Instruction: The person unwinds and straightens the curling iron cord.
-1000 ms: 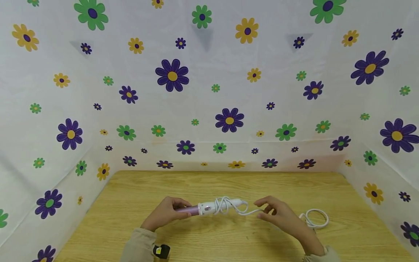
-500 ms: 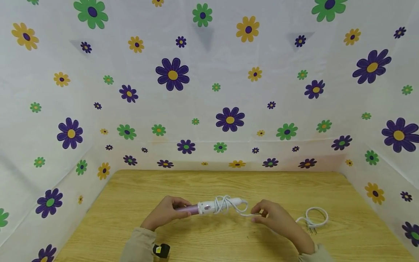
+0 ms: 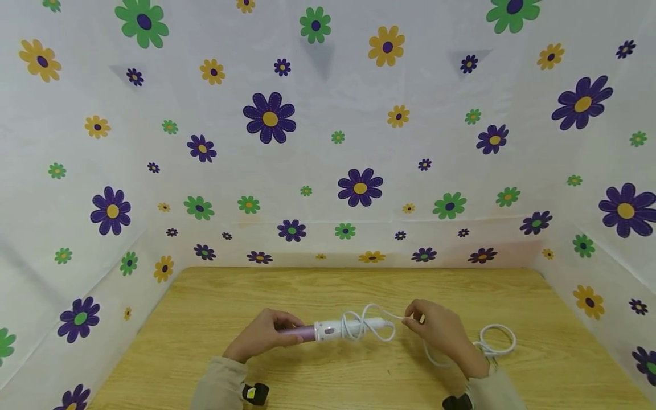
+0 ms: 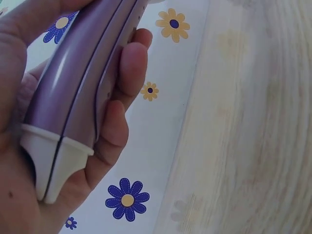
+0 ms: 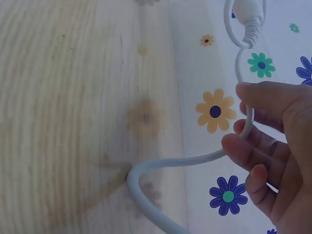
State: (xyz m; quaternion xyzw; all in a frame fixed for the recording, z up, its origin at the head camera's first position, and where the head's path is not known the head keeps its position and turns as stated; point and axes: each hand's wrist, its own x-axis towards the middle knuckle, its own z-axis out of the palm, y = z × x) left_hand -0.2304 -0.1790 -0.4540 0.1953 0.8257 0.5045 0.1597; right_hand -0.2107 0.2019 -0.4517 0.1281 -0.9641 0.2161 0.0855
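Note:
A hair straightener (image 3: 328, 330) with a purple front and a white handle is held level above the table. My left hand (image 3: 267, 334) grips its purple end, fingers wrapped round it. In the left wrist view the purple body (image 4: 73, 73) shows a long seam and a white tip (image 4: 53, 156) against the palm. White cord (image 3: 363, 319) is looped round the handle. Pinched between the thumb and fingers of my right hand (image 3: 441, 327) is a stretch of that cord. The right wrist view shows the cord (image 5: 180, 162) running from the handle's end through the fingers and bending below.
On the wooden table (image 3: 230, 290), to the right of my right hand, lies a coil (image 3: 498, 340) of the cord, with plug pins beside it. White flower-printed sheeting (image 3: 318, 159) encloses the back and both sides.
My right hand has moved in to the cord, taken hold of it, and lifted it up and back. A loop now rises above the handle. The left hand keeps its grip, nearly still.

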